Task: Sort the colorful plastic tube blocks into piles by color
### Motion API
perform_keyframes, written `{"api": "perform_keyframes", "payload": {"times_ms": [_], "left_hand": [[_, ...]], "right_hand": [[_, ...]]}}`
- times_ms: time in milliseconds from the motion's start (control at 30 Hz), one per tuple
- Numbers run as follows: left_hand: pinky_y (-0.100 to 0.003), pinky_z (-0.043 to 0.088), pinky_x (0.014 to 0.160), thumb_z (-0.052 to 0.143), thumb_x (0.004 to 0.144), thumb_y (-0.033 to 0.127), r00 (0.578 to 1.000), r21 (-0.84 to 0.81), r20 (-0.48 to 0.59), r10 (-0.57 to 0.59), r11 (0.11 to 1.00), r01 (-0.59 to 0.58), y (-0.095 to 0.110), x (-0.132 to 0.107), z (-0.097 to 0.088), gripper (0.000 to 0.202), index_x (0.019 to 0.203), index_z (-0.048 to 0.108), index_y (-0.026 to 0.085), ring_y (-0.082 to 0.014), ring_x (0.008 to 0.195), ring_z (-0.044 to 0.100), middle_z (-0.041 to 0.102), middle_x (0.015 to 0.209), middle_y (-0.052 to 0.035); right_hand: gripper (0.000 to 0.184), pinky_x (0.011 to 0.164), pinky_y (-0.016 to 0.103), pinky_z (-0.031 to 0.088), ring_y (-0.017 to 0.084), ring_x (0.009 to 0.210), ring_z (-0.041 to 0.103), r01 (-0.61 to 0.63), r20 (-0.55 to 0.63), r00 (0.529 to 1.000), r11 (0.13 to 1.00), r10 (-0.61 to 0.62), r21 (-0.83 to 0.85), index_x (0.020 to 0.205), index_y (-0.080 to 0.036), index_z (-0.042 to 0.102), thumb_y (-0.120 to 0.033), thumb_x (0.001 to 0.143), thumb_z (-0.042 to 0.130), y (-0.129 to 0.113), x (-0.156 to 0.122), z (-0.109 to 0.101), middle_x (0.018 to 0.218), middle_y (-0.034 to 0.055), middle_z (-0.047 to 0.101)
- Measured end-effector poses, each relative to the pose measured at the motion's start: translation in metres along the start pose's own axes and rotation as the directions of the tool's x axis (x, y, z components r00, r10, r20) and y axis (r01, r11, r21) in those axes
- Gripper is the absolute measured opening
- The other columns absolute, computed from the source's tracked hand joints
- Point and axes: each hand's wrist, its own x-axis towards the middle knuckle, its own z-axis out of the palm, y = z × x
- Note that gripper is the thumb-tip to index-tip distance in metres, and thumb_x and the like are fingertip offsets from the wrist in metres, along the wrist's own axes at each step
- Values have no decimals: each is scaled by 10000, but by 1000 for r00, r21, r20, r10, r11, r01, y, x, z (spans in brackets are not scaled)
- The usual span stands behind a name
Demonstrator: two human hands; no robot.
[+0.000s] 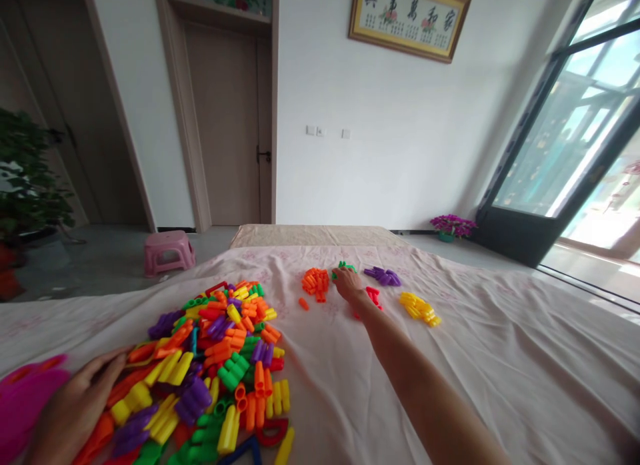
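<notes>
A large heap of bullet-shaped plastic building pieces in orange, yellow, green, purple and red covers the near left of the cloth. My left hand rests at the heap's left edge, fingers stretched out over orange and yellow pieces. My right hand reaches far forward, fingertips closed down on green pieces; the hand partly hides them. Around it lie small sorted groups: orange pieces to the left, purple pieces and yellow pieces to the right. Red pieces are partly behind my wrist.
A bright pink plastic container stands at the left edge. The pale cloth covering the table is wrinkled. One orange piece lies apart. Beyond are a pink stool, a potted plant and magenta flowers.
</notes>
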Motion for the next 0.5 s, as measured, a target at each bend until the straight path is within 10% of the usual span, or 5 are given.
{"api": "perform_keyframes", "payload": {"times_ms": [300, 500], "left_hand": [[-234, 542, 678, 579, 824, 472, 993, -135, 101, -63, 988, 76, 22, -9, -14, 330, 970, 743, 227, -232, 875, 725, 801, 927, 11], [-224, 538, 704, 585, 830, 451, 989, -151, 121, -87, 983, 105, 17, -5, -11, 332, 1004, 742, 216, -228, 912, 721, 799, 983, 2]], "right_hand": [[509, 998, 353, 368, 264, 1240, 509, -50, -90, 995, 999, 49, -9, 1286, -181, 660, 1, 866, 438, -11, -17, -18, 1325, 144, 618], [338, 988, 299, 410, 215, 1146, 592, 308, -157, 951, 879, -268, 365, 1165, -203, 736, -145, 917, 514, -90, -56, -5, 1210, 69, 713]]}}
